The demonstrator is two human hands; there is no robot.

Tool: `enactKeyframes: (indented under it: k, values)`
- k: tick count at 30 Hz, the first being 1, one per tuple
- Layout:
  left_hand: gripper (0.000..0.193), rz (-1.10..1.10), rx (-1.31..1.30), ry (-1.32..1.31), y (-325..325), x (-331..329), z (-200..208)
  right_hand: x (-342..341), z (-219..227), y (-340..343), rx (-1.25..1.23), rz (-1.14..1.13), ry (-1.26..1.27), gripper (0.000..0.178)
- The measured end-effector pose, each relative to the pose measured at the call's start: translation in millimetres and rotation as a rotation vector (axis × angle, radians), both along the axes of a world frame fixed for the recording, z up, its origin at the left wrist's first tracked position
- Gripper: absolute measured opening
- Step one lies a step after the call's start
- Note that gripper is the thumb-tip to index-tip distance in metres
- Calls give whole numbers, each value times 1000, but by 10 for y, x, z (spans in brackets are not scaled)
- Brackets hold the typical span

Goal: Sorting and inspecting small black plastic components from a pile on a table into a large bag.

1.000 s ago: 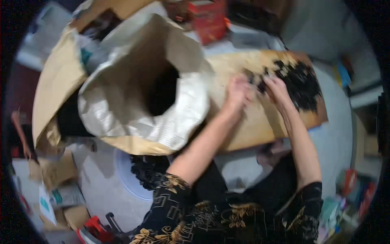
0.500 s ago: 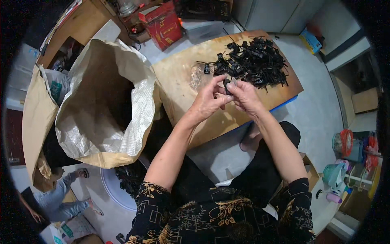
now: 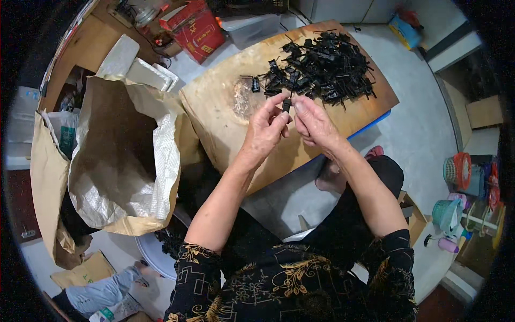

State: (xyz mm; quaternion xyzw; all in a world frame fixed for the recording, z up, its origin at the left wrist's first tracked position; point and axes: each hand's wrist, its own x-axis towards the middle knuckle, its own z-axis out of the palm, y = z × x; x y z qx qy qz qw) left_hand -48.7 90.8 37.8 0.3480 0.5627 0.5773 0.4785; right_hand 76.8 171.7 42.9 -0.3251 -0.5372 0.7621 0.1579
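A small black plastic part (image 3: 286, 105) with a thin stem at its top is pinched upright between the thumb and fingers of my left hand (image 3: 263, 129). Close against its right side, my right hand (image 3: 317, 124) is closed, thumb pressed over curled fingers; what those fingers grip is hidden. Both hands are above the near part of a wooden board (image 3: 220, 102). Just beyond them spreads a heap of similar black plastic parts (image 3: 327, 67), with thin stems sticking out. One single black part (image 3: 255, 84) lies apart, left of the heap.
A big open sack (image 3: 166, 155) with a white woven lining stands at the left. Below it is a pale basin (image 3: 153, 255) with black pieces. A red box (image 3: 196, 32) and a clear plastic tub (image 3: 249, 29) are behind the board. Another person's legs (image 3: 102, 292) show at lower left.
My view has shifted, so the board and heap sit higher and further left. The black part has turned more upright in my left hand, and my right fingers have curled in closer.
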Motion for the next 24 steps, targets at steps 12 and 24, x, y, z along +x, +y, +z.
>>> enactKeyframes:
  k: [12, 24]
  values:
    - [32, 27, 37, 74, 53, 84, -137, -13, -199, -17, 210, 5, 5, 28]
    - [34, 222, 86, 580, 24, 5, -347, -246, -224, -36, 35, 31, -77, 22]
